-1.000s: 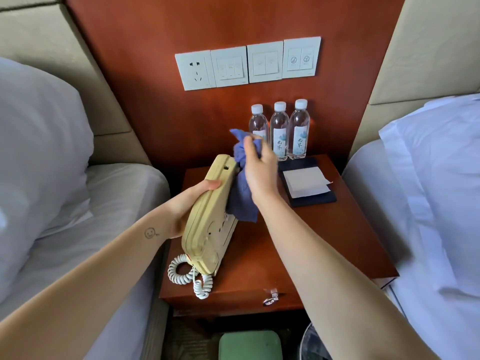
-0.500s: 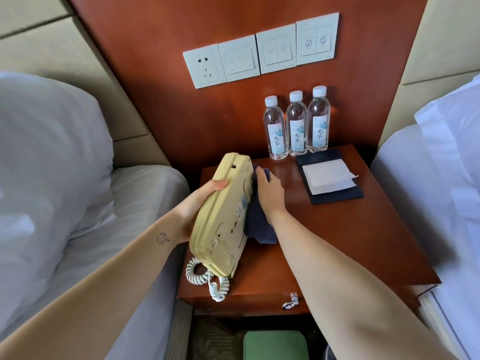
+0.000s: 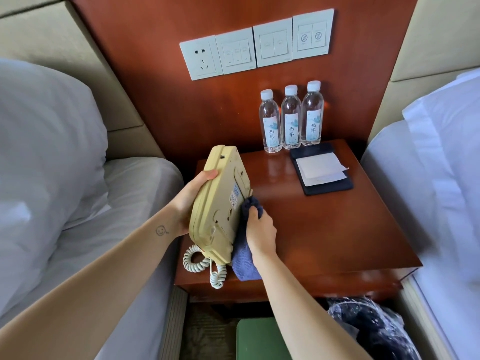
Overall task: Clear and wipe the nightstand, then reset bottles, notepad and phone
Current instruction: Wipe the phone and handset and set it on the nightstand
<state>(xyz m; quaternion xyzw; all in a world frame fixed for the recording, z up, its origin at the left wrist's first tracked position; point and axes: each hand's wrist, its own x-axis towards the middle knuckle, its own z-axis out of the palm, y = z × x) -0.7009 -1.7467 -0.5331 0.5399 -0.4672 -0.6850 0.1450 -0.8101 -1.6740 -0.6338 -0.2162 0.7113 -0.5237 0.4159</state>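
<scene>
Beige phone (image 3: 218,203) gripped by L hand (image 3: 189,201), R hand (image 3: 261,229) clutches blue cloth (image 3: 244,263); 3 bottles (image 3: 291,118), 1 notepad (image 3: 320,168).

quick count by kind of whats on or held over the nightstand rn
bottles: 3
notepad: 1
phone: 1
cloth: 1
total: 6
</scene>
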